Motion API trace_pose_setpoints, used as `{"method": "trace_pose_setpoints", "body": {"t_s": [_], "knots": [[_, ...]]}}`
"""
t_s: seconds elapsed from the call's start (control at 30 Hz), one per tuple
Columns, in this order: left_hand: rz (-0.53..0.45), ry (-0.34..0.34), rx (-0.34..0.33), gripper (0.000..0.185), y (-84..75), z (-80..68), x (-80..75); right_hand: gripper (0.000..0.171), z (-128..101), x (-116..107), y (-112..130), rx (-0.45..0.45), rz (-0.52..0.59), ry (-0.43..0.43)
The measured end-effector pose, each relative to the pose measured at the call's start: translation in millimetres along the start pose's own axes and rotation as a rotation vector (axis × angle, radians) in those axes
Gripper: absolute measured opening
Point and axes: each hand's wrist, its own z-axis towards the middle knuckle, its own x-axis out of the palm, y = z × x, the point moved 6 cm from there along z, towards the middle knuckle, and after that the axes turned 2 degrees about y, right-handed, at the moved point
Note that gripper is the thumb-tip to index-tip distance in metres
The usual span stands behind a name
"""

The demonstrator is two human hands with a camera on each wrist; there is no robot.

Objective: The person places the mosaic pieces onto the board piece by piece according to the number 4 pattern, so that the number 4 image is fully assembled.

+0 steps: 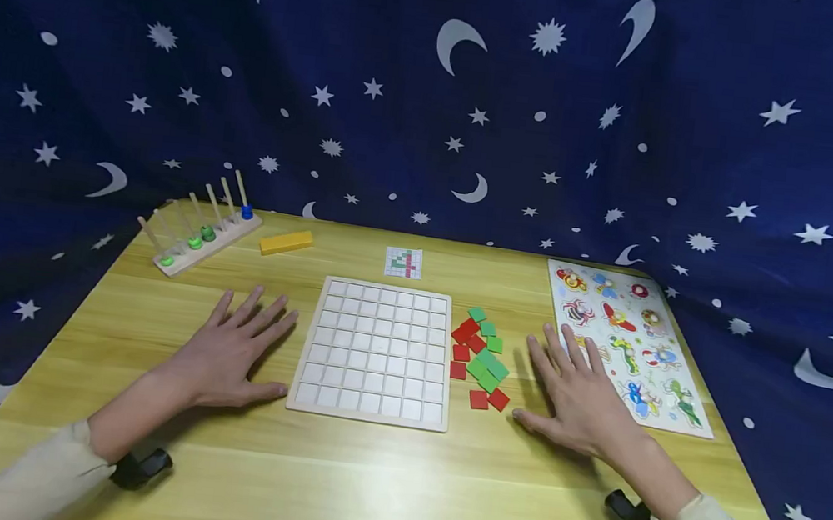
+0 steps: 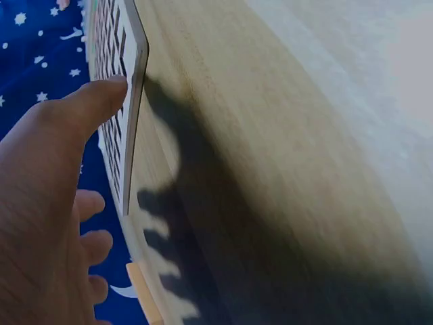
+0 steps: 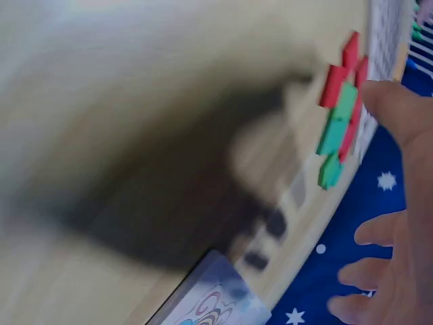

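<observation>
My left hand [image 1: 230,351] lay flat and released on the pale wooden table [image 1: 364,489] at about eight o'clock, thumb just beside the near left corner of the square white gridded wooden tray [image 1: 376,350], while my right hand [image 1: 579,389], equally flat and holding nothing, rested at four o'clock with open tabletop before it and the loose pile of red and green square tiles [image 1: 481,355] just to its left, I judged within easy reach. The tray sat at the centre with every cell bare and free table along its near edge, and the colourful animal peg puzzle board [image 1: 627,339] lay past my right fingers at two o'clock, near the table's right edge. Farther off stood the small printed pattern card [image 1: 404,262] at twelve, then the yellow wooden block [image 1: 286,242] and the wooden peg rack with green and blue rings [image 1: 202,231] at ten o'clock.
</observation>
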Motion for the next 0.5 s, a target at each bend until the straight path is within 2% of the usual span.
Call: {"method": "trace_pose_setpoints", "body": {"t_s": [0.13,0.2,0.37,0.5], "knots": [[-0.075,0.018,0.027,0.096,-6.8,7.9,6.6,0.098,8.6,-0.7,-10.6,0.052,0.139,0.06],[-0.111,0.028,0.044,0.093,-10.0,10.3,9.3,0.09,16.8,-1.2,-15.8,0.067,0.204,0.047],[-0.178,0.056,0.067,0.088,-12.7,13.3,14.3,0.054,44.1,-4.1,-25.9,0.11,0.316,-0.043],[-0.232,0.055,0.058,0.086,-12.0,13.2,17.8,0.041,64.3,-3.5,-27.6,0.141,0.369,-0.067]]}}
